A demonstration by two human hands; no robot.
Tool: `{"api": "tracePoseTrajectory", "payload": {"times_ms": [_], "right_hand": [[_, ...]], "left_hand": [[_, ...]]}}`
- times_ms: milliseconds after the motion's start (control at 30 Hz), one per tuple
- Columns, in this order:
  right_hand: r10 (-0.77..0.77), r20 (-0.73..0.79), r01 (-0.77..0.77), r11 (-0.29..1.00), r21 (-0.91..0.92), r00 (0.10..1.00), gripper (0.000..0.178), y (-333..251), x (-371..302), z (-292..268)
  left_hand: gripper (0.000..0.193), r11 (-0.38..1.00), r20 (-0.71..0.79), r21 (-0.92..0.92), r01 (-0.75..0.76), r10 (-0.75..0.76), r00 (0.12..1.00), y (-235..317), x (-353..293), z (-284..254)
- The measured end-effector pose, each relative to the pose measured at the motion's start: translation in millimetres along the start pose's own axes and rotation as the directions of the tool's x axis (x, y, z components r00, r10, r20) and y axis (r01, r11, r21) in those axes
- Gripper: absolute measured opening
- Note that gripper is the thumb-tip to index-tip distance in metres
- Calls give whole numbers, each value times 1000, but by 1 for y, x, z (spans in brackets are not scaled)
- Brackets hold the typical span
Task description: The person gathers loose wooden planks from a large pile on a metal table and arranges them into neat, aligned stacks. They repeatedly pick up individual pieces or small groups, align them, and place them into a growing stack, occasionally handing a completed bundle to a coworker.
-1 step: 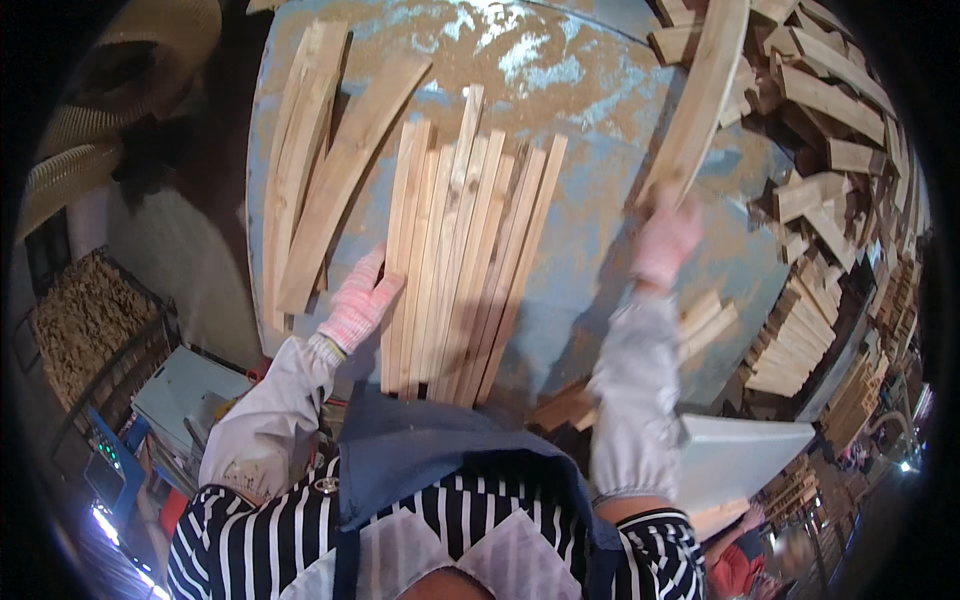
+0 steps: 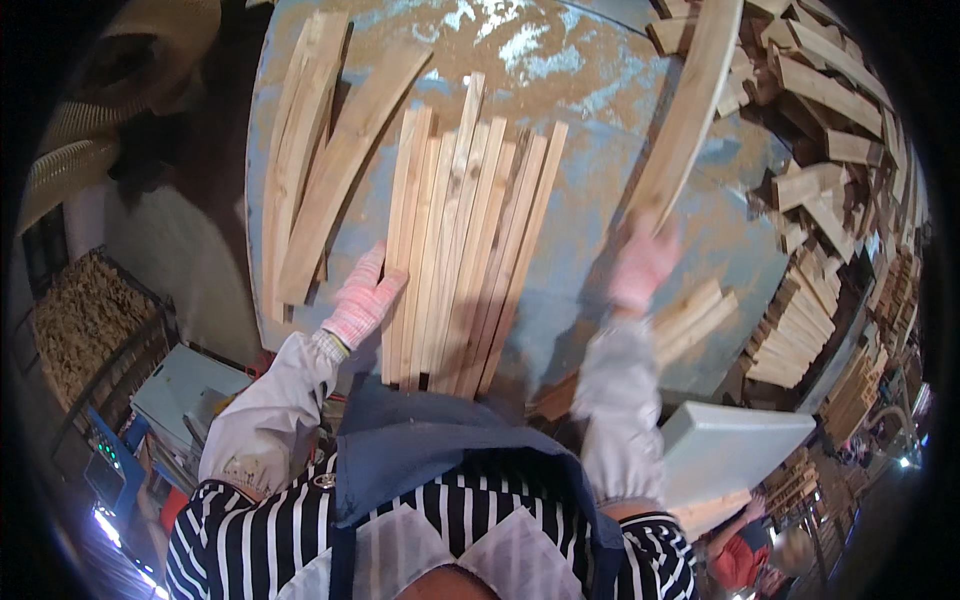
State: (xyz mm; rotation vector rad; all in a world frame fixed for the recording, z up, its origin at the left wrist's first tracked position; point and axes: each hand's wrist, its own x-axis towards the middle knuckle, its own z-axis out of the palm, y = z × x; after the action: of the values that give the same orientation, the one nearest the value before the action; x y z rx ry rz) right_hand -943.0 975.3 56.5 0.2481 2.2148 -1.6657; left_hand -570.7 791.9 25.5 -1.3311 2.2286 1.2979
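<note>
My left hand (image 2: 362, 300), in a pink-and-white knit glove, rests against the left edge of a row of narrow wooden strips (image 2: 462, 250). Its thumb and fingers are apart and it touches the outermost strip. The strips lie side by side on the blue-grey worktable (image 2: 590, 150), their far ends uneven and near ends by my apron. My right hand (image 2: 643, 265), gloved alike and blurred by motion, is closed around the near end of a long wooden board (image 2: 690, 105). That board slants away to the far right, its far end cut off by the view.
Longer boards (image 2: 345, 175) lie at the table's left. Short wood pieces (image 2: 695, 320) sit right of my forearm. A pile of offcuts (image 2: 830, 110) crowds the right side. A pale panel (image 2: 735, 450) stands near right; another person (image 2: 740, 550) is beyond it.
My right hand has moved left and nearer, bringing the board with it. My left hand stays against the strips, nearly still.
</note>
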Motion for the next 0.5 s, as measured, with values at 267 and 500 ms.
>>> {"api": "tracePoseTrajectory", "payload": {"times_ms": [267, 500], "right_hand": [[174, 477, 265, 648, -714, 861, 41, 141, -285, -101], [-633, 502, 798, 360, -483, 589, 42, 19, -61, 34]], "left_hand": [[105, 998, 13, 3, 60, -60, 998, 11, -38, 25], [107, 835, -167, 428, -347, 450, 877, 25, -104, 72]]}}
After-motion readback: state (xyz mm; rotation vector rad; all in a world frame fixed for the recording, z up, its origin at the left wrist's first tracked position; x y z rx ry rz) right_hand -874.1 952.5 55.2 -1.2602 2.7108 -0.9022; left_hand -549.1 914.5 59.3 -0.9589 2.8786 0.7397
